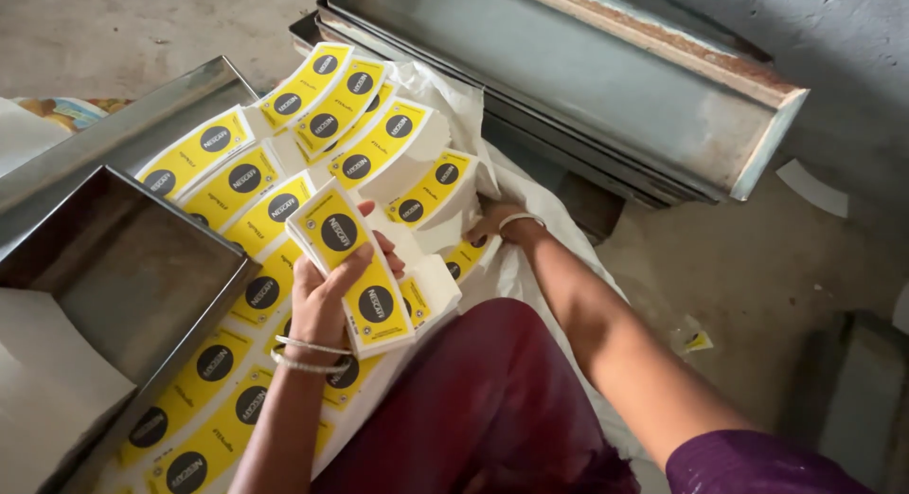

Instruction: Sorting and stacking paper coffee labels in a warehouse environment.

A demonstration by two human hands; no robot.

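Two hands worked: my left hand (327, 300) pinched a light, floppy label stack (352, 267) mid-edge, my right hand (497, 224) lay half-hidden among loose labels (431, 186), grip untellable.

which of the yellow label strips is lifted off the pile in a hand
The small stack of yellow label strips with black circles, pinched in the left hand. All the other strips lie spread flat on the white sheet; the right hand only reaches among them.

Workshop: concrete floor (757, 257), metal trays (587, 77), label stacks (237, 186).
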